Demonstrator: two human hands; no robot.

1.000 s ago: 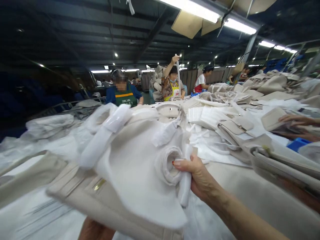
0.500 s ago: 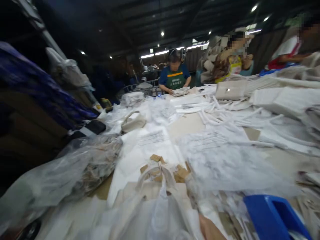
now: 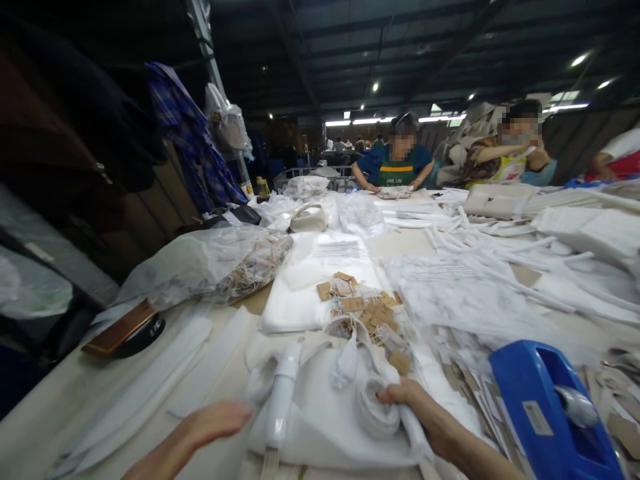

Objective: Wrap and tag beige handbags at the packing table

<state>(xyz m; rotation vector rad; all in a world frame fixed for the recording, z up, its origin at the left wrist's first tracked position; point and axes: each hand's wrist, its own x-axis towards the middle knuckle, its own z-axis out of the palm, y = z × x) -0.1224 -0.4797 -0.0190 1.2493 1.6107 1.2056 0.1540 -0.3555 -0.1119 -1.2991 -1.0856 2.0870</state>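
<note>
A cream handbag [image 3: 320, 407] lies in front of me on the table, its handles partly wrapped in white padding. A white wrapped strip [image 3: 283, 400] runs down its left side. My right hand [image 3: 407, 400] pinches the edge of a coiled pale strap [image 3: 377, 407] at the bag's right side. To the left of the bag, my left hand [image 3: 215, 427] is stretched out, slightly blurred, holding nothing. Brown cardboard tags [image 3: 373, 310] with strings lie in a pile just beyond the bag.
A blue tape dispenser [image 3: 530, 407] stands at the right. At the left are a phone-like brown object [image 3: 120, 330], long white strips [image 3: 150, 387] and a clear plastic bag [image 3: 200, 260]. White wrapping sheets [image 3: 325, 260] lie ahead. Two co-workers sit across the table, another at far right.
My view has swung left and up. The bag, earlier upright and blurred with handles raised, now lies flatter. My left hand has come into view, and my right hand shows more fully.
</note>
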